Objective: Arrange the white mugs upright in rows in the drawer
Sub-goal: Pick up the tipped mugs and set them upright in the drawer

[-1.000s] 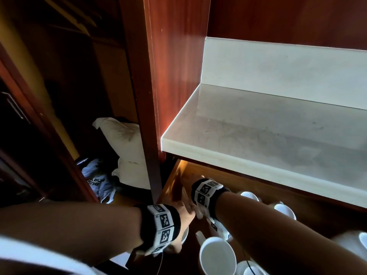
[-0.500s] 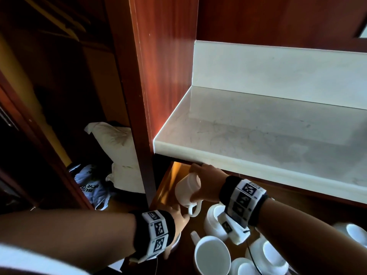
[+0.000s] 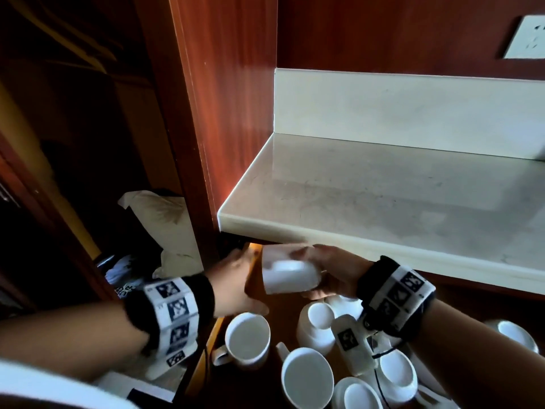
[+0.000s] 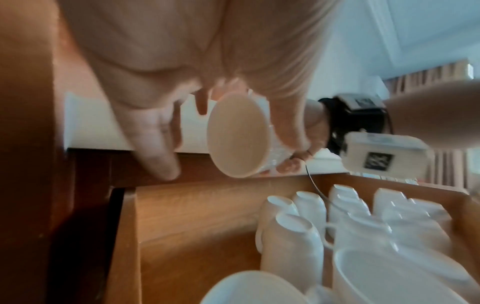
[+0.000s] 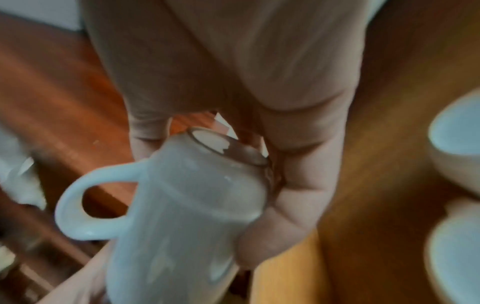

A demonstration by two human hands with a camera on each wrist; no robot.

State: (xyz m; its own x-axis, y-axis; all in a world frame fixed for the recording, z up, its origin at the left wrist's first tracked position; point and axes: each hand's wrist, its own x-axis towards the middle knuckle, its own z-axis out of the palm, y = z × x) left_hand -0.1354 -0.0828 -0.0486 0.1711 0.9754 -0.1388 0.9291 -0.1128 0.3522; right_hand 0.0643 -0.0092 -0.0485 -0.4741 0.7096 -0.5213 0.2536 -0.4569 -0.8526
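My right hand [image 3: 320,271] grips a white mug [image 3: 287,274] on its side in the air, just under the counter's front edge and above the drawer's back left part. In the right wrist view the mug [image 5: 187,205] shows its handle [image 5: 78,202] sticking out to the left. My left hand [image 3: 240,271] is raised next to the mug with straight fingers [image 4: 155,144]; whether they touch it is unclear. Below, the wooden drawer [image 4: 197,257] holds several white mugs: two upright [image 3: 247,338] [image 3: 306,376] and one upside down [image 3: 318,323].
A pale stone counter [image 3: 383,208] overhangs the drawer's back. A red-brown wooden panel [image 3: 188,143] stands on the left, with a dark closet holding a pillow [image 3: 165,214] and a bag beyond it. More mugs [image 4: 389,216] crowd the drawer's right side.
My right hand has lifted the mug a little and tipped it onto its side. My left hand rose from the drawer's left edge to beside the mug.
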